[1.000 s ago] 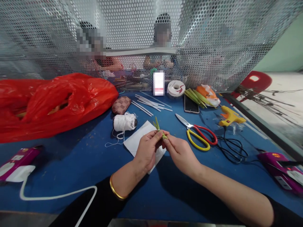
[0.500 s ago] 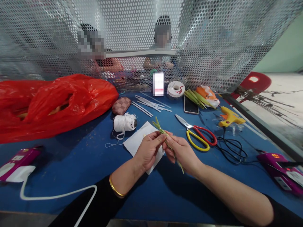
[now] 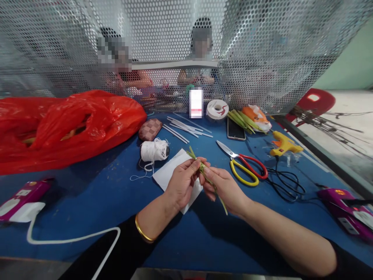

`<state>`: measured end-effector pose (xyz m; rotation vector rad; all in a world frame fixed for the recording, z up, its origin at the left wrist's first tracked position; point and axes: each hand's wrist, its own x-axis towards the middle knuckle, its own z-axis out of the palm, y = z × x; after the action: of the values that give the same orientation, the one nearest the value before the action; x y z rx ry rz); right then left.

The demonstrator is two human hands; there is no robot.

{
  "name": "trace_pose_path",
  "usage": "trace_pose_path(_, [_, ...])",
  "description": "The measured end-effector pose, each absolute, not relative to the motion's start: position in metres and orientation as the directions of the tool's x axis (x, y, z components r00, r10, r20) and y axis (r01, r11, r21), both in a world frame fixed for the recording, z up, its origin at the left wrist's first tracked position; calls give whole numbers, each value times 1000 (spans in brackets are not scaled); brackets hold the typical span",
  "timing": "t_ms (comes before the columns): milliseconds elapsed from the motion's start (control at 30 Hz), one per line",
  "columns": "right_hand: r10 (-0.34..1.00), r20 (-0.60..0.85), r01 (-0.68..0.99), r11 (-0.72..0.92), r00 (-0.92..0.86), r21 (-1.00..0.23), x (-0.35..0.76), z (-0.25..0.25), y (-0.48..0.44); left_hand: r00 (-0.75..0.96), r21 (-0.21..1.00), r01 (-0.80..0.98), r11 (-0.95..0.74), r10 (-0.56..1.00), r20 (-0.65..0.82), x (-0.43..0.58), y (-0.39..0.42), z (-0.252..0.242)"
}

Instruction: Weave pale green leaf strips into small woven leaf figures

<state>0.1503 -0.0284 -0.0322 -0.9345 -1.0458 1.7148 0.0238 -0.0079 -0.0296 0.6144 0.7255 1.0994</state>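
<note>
My left hand (image 3: 183,183) and my right hand (image 3: 225,188) meet over the middle of the blue table (image 3: 87,202). Both pinch a thin green leaf strip (image 3: 204,172). Its short forked end sticks up past my left fingers, and a long end hangs down across my right palm. Under my hands lies a white sheet of paper (image 3: 170,173). A gold bangle (image 3: 142,232) sits on my left wrist.
A white thread spool (image 3: 154,151), yellow-and-red scissors (image 3: 243,166), a yellow glue gun (image 3: 284,144) with its black cord, a phone (image 3: 235,129), green strips (image 3: 240,120), white sticks (image 3: 185,129), a tape roll (image 3: 217,109) and a red plastic bag (image 3: 67,124) surround me. Two people sit behind the perforated metal screen (image 3: 262,50).
The long end of the green strip has come free and now hangs below my right hand. My hands have shifted only slightly.
</note>
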Motion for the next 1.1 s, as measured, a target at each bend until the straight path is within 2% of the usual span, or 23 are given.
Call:
trace_pose_path(133, [928, -116, -284, -224, -353, -932, 150, -32, -30, 288, 739, -577, 348, 933, -215, 23, -8, -29])
trace_pose_path(267, [942, -124, -313, -225, -311, -923, 151, -32, -31, 340, 704, -596, 386, 916, -215, 23, -7, -26])
trace_pose_path(500, [917, -120, -256, -229, -379, -939, 151, -33, -30, 291, 691, -617, 377, 925, -245, 23, -6, -28])
trace_pose_path(633, [938, -110, -272, -205, -327, -940, 152, -30, -29, 344, 662, -630, 406, 910, -230, 24, -7, -28])
trace_pose_path(833, [957, -76, -265, -153, -281, -952, 151, -31, -28, 493, 749, -486, 450, 849, -190, 24, -8, -32])
trace_pose_path(1000, [936, -114, -178, -181, -333, -967, 148, -31, -30, 438, 762, -464, 453, 864, -247, 19, -6, -35])
trace_pose_path(1100, [933, -131, -171, -197, -335, -965, 148, -30, -30, 481, 762, -438, 477, 841, -250, 19, -6, -34])
